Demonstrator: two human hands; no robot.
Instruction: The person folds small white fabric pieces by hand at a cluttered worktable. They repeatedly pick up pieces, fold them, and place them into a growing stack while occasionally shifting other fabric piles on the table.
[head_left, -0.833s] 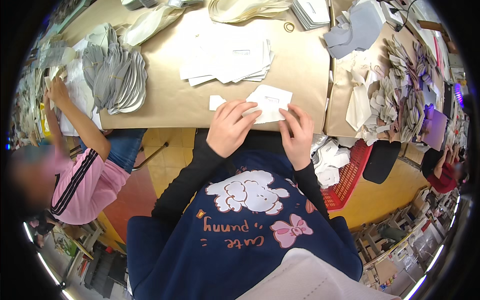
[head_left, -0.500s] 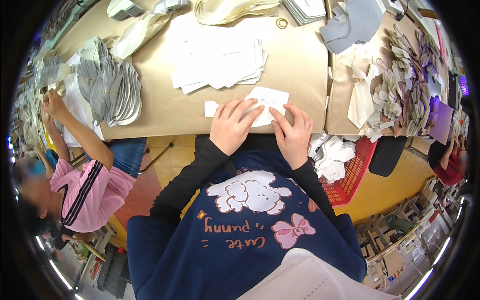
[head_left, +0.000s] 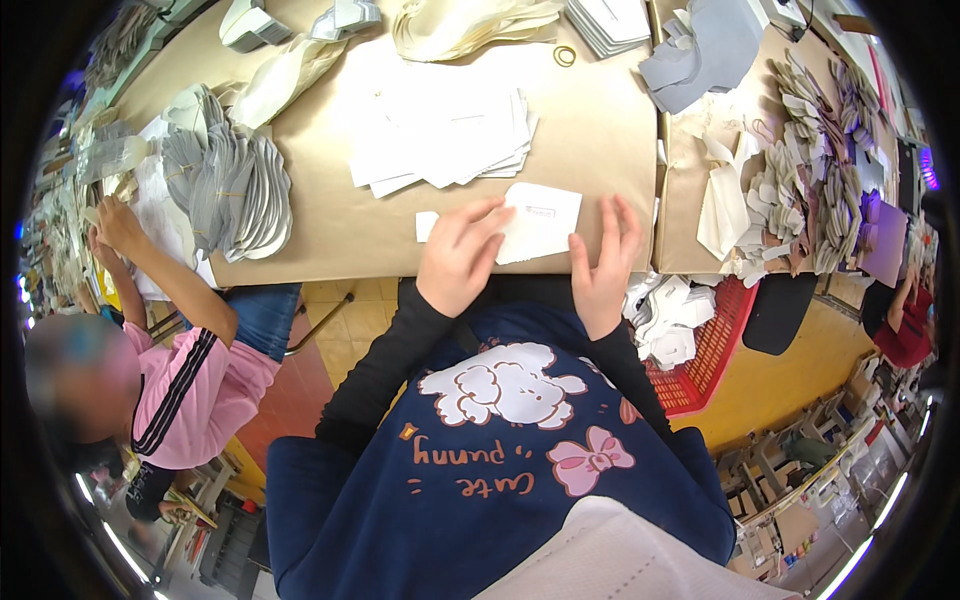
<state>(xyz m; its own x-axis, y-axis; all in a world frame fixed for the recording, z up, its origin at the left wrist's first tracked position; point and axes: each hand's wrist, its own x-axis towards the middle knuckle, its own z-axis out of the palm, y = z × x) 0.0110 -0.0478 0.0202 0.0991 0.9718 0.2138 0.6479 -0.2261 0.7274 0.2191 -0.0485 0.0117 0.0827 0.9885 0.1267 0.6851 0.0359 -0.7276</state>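
A white flat cut piece (head_left: pixel 541 222) with a small printed box lies at the table's front edge. My left hand (head_left: pixel 458 250) is at its left edge, fingers apart and fingertips touching or just over that edge. To the right of the piece, my right hand (head_left: pixel 604 268) is open with fingers spread, clear of it. A small white scrap (head_left: pixel 426 226) shows just left of my left hand, partly covered by it. Beyond my hands lies a loose pile of similar white pieces (head_left: pixel 440 140).
Bundled grey pieces (head_left: pixel 225 185) stand at the left, beside a co-worker in a pink shirt (head_left: pixel 205 390). Cream pieces (head_left: pixel 470 28) and rubber bands (head_left: pixel 564 56) lie at the back. A red basket (head_left: pixel 715 350) with white pieces sits below the table's right side.
My right hand has lifted off the white piece and moved right. My left fingers have drawn back from its middle to its left edge, leaving more of the piece exposed.
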